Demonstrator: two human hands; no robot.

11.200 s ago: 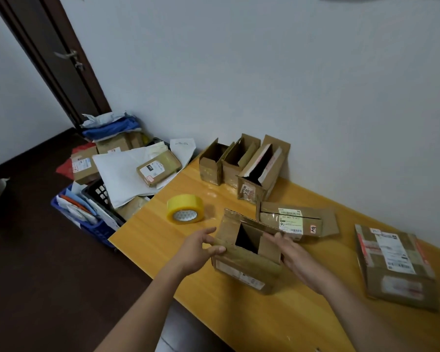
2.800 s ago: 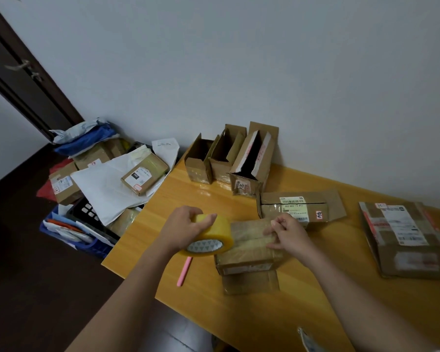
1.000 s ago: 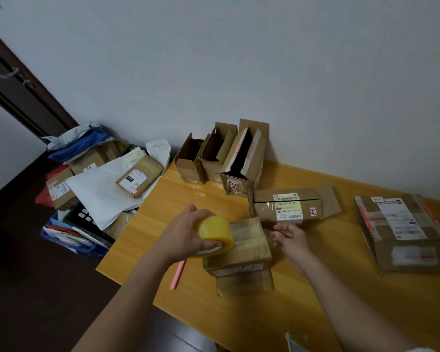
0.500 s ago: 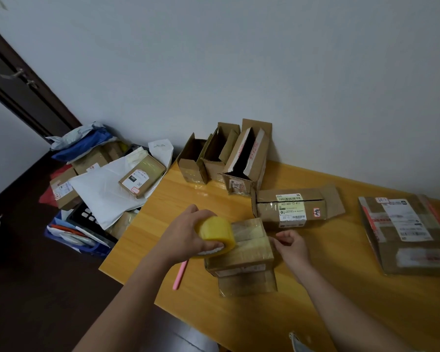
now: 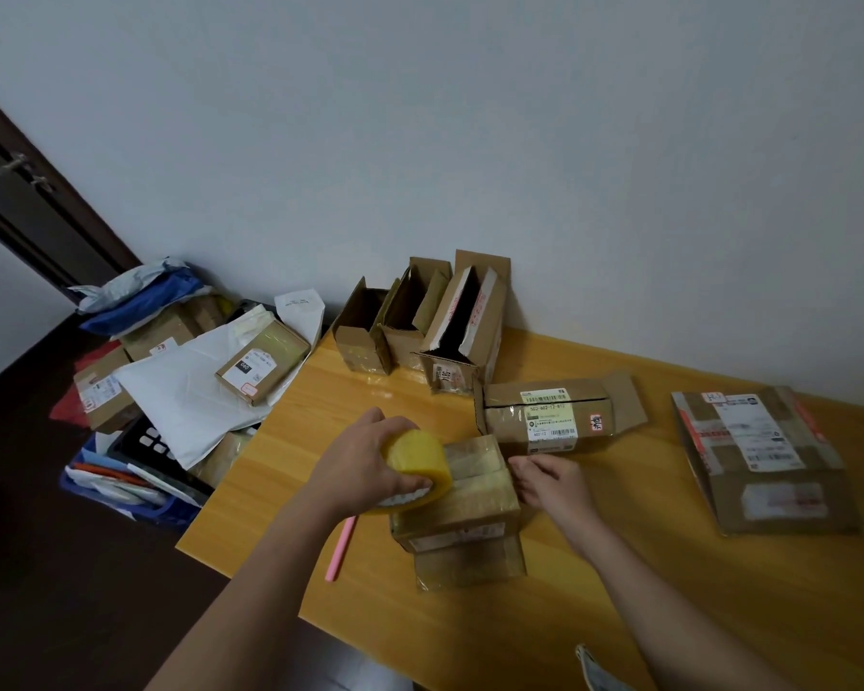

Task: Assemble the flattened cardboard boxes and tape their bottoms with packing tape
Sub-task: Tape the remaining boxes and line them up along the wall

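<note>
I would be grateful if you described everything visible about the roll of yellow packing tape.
The roll of yellow packing tape is a translucent yellow ring with a pale core end facing down and toward the camera. The left hand grips it from its left side, tilted, against the left end of the cardboard box lying on the wooden table. A glossy strip runs across the box top; whether it still joins the roll is unclear.

Three open boxes (image 5: 420, 321) line the wall at the counter's (image 5: 619, 591) far edge, with a labelled flat box (image 5: 549, 416) just in front and a large flat box (image 5: 764, 461) to the right. Bare wood lies between those two and along the near edge; a pink pen (image 5: 341, 547) lies by the left edge.
</note>
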